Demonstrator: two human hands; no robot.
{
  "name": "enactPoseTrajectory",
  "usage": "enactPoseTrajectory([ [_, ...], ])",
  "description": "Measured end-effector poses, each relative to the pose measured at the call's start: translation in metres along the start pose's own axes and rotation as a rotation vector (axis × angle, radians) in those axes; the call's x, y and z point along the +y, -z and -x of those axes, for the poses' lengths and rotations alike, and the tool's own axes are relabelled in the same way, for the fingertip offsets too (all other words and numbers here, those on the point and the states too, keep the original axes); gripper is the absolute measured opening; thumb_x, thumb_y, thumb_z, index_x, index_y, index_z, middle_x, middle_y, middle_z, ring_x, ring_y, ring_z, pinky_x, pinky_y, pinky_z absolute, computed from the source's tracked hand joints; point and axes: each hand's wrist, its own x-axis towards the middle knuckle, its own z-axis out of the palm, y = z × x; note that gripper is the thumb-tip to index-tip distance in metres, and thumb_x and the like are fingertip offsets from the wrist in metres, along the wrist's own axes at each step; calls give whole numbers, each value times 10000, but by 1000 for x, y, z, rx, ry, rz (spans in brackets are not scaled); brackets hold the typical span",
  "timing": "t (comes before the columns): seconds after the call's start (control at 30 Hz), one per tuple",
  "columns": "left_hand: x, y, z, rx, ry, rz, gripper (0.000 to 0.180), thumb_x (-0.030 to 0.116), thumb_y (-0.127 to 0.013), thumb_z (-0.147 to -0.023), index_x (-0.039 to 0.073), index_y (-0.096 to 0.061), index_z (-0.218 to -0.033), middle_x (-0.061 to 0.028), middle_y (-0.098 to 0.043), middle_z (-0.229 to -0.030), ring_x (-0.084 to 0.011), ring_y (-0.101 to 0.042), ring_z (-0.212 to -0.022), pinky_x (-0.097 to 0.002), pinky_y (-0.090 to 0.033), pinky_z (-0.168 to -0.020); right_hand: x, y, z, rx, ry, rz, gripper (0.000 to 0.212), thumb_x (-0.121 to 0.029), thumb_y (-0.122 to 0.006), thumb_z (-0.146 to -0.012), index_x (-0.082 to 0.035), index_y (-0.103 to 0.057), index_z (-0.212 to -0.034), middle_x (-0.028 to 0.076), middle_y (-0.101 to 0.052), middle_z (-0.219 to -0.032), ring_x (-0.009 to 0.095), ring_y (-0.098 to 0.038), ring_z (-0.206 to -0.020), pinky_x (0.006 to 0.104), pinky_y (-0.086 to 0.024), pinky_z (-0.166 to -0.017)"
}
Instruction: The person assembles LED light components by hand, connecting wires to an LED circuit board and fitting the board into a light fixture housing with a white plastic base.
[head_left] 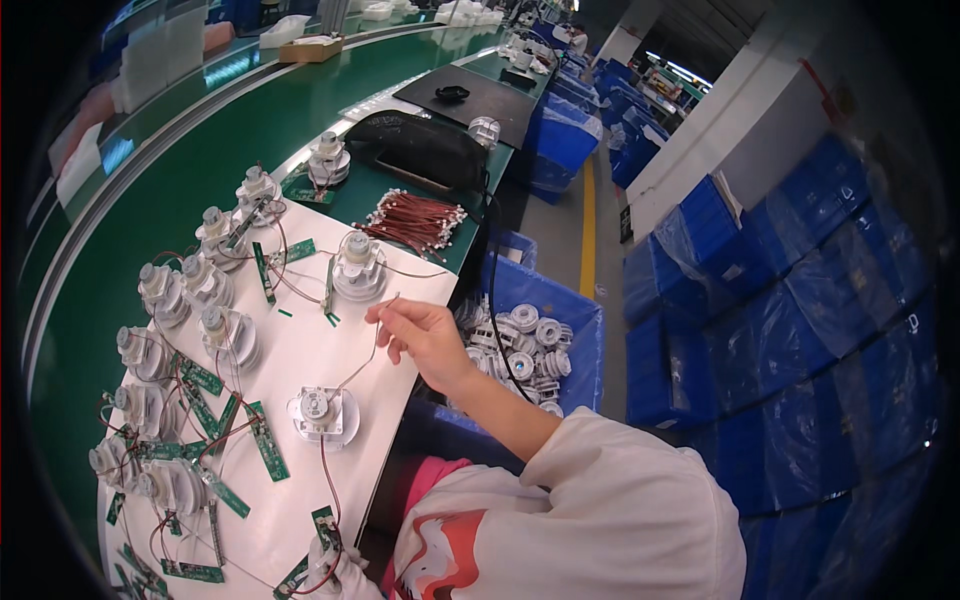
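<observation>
My right hand (pixel 418 335) is bare and pinches a thin wire (pixel 358 374) between thumb and fingertips, above the right edge of the white board (pixel 300 530). The wire runs down to a white motor unit (pixel 318 408) standing on the board. From that unit a dark red lead drops to a green circuit board (pixel 324 524) at the lower edge. There my left hand (pixel 342 574), in what looks like a pale glove, closes around the circuit board; the picture's rim partly cuts it off. Another motor unit (pixel 359 265) stands just beyond my right hand.
Several wired motor units (pixel 160 290) and circuit boards (pixel 266 440) crowd the left side. A bundle of red wires (pixel 412 222) lies beyond, near a black pouch (pixel 425 148). A blue bin (pixel 580 335) of white round parts stands right; blue crates (pixel 790 330) are stacked farther right.
</observation>
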Motion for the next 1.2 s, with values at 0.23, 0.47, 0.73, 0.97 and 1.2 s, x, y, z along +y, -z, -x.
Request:
enactPoseTrajectory([
  [0.23,22,-11,-1,24,102,-92,275,91,-455,-860,-73,-490,-1078,-27,-468,-624,-69,-416,-492,-173,-348,-427,-37,-10,2,-91,201,-68,116,-16,-527,-833,39,-600,-904,125,-616,-781,106,-554,-602,193,-427,-457],
  [0.47,15,1,2,29,151,-73,242,66,-464,-856,-46,-507,-1067,-42,-492,-651,-89,-439,-493,-189,-370,-441,-45,-42,16,-343,369,133,61,-14,-621,-760,16,-628,-813,59,-604,-729,96,-545,-639,207,-421,-555],
  [0.73,19,-4,-7,30,-107,-255,238,-21,-537,-805,-21,-554,-1042,-56,-562,-704,-94,-507,-519,-205,-405,-454,-43,-93,43,-861,306,529,34,-7,-624,-695,-8,-619,-729,36,-564,-634,90,-506,-512,207,-384,-456],
  [0.97,23,0,-4,40,-23,-226,286,10,-615,-754,-27,-580,-1035,-107,-639,-815,-156,-616,-685,-246,-487,-622,-18,-106,57,-913,369,836,66,-31,-641,-660,-48,-627,-723,39,-539,-616,138,-509,-476,242,-384,-411],
  [1.2,19,4,-2,-14,-162,-261,226,-16,-561,-809,-57,-559,-1031,-96,-612,-890,-111,-564,-658,-220,-463,-589,-18,-107,54,-923,478,868,135,12,-671,-606,-46,-659,-727,10,-542,-610,65,-439,-450,190,-273,-365],
])
